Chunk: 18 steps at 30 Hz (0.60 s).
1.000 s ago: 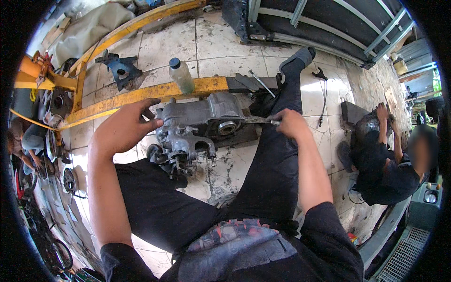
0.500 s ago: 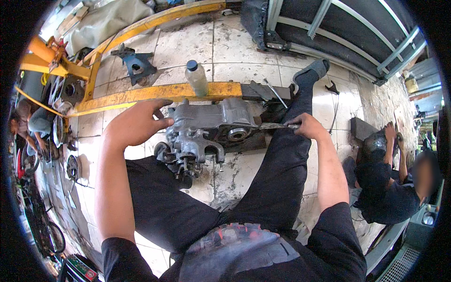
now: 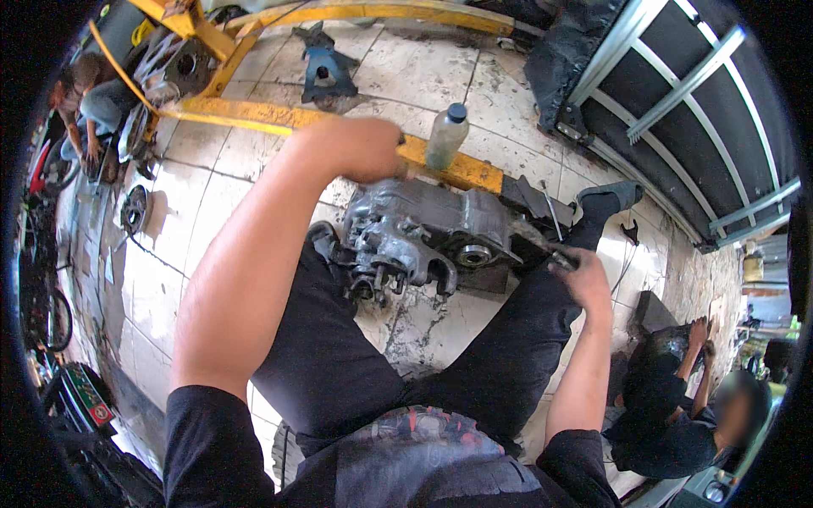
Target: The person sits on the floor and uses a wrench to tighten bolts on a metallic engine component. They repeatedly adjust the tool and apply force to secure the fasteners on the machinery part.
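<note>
Between my legs lies a grey metal gearbox housing [image 3: 423,222], with forked lugs at its near left and a round bearing [image 3: 473,255] at its near right. My left hand [image 3: 364,151] hovers above its far left end, by the yellow beam. Motion blurs those fingers, and I cannot tell whether they touch anything. Over my right thigh, my right hand [image 3: 584,278] is closed round the dark handle of a flat-ended tool [image 3: 529,233]. The tool's greyish end points at the housing's right end; whether it touches is unclear.
A bottle with a dark cap [image 3: 447,137] stands by the yellow beam [image 3: 254,117]. Beyond lies a blue metal bracket [image 3: 329,74]. A slim rod [image 3: 551,201] is near my right foot. One person [image 3: 686,398] sits at right; another [image 3: 102,114] works at far left.
My left hand has swung away from me and right, over the housing's far end. My right hand still holds the tool, turned a little. The whole view has shifted with my head.
</note>
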### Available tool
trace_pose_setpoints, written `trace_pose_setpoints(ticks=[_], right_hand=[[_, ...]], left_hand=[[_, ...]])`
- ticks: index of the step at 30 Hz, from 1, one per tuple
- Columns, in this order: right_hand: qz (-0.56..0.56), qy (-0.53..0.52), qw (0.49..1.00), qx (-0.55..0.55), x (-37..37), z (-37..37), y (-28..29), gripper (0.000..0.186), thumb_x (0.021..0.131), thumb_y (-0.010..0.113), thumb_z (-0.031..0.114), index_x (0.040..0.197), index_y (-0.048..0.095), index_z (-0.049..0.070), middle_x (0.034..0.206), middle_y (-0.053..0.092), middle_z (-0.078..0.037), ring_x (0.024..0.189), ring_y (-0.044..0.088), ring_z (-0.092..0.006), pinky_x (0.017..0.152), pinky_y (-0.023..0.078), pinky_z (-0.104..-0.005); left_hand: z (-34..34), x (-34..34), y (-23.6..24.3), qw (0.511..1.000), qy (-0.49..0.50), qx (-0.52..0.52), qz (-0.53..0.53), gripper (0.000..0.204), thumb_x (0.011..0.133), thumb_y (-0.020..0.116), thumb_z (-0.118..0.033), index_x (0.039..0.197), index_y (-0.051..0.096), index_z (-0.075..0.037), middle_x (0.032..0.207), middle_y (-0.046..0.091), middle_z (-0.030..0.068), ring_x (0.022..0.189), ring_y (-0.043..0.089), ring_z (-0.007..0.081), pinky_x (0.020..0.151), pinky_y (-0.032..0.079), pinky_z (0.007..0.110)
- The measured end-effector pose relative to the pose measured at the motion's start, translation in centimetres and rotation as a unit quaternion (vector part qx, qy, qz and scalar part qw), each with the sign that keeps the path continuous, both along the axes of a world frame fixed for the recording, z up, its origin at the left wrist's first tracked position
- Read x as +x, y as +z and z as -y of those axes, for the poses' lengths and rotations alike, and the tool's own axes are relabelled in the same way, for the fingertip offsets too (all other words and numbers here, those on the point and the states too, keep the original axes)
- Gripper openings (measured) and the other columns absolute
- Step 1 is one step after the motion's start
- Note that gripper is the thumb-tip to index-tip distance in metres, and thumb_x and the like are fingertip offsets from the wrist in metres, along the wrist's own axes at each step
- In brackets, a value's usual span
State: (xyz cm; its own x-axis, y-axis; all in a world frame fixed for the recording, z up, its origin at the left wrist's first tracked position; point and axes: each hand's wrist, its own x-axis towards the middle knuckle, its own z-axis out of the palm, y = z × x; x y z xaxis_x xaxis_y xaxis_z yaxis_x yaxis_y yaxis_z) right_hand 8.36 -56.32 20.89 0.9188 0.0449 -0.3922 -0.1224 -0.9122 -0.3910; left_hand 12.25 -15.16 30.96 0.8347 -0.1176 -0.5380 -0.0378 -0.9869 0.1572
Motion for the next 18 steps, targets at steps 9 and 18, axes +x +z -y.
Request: trace_pose_setpoints(ticks=[9, 18], right_hand=[[0.084, -0.018, 0.99, -0.111, 0.5, -9.1, 2.2, 0.047, 0.081, 0.082, 0.02, 0.125, 0.073, 0.005, 0.112, 0.073, -0.025, 0.109, 0.069, -0.0417, 0.095, 0.053, -0.0452], [0.077, 0.02, 0.997, 0.018, -0.1, -12.4, -1.0, 0.05, 0.077, 0.086, 0.013, 0.123, 0.072, 0.001, 0.112, 0.074, -0.024, 0.11, 0.07, -0.0394, 0.096, 0.054, -0.0417]], left_hand=[[-2.4, 0.3, -0.4, 0.999, -0.011, -0.044, -0.029, 0.06, 0.094, 0.072, -0.044, 0.136, 0.063, -0.002, 0.134, 0.067, 0.0223, 0.126, 0.063, 0.0389, 0.105, 0.05, 0.049], [-5.1, -2.0, 1.8, 0.996, 0.043, -0.072, -0.025, 0.057, 0.095, 0.07, -0.04, 0.136, 0.062, -0.001, 0.134, 0.066, 0.0222, 0.126, 0.063, 0.0374, 0.105, 0.051, 0.048]])
